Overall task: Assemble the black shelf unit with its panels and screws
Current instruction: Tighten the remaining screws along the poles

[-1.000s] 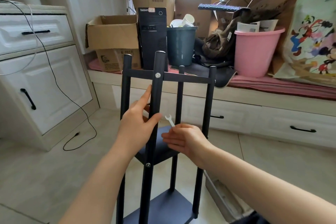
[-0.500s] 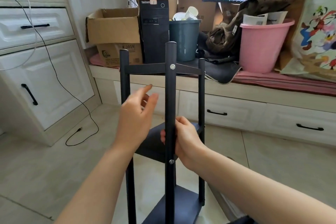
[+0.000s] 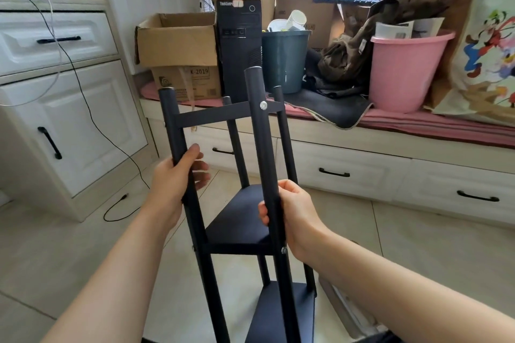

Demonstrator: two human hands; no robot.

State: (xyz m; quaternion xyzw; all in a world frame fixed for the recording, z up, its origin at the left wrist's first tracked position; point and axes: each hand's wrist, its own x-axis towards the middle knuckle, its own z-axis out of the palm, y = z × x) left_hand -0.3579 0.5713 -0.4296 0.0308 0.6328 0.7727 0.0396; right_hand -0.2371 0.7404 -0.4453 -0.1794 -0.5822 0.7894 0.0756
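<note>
The black shelf unit stands upright on the tiled floor in front of me, with several round posts, a top panel, a middle panel and a bottom panel. A silver screw shows in the near right post at the top panel, another screw at the middle panel. My left hand grips the near left post just below the top panel. My right hand grips the near right post just above the middle panel. The small wrench is not visible.
A window bench with drawers runs behind the shelf, loaded with a cardboard box, a black computer tower, a dark bin and a pink bucket. A white cabinet stands at the left, with a black cable trailing to the floor.
The shelf unit has turned, so another side faces me. My left hand went from open beside the post to gripping the left post. The wrench seen in my right hand is out of sight.
</note>
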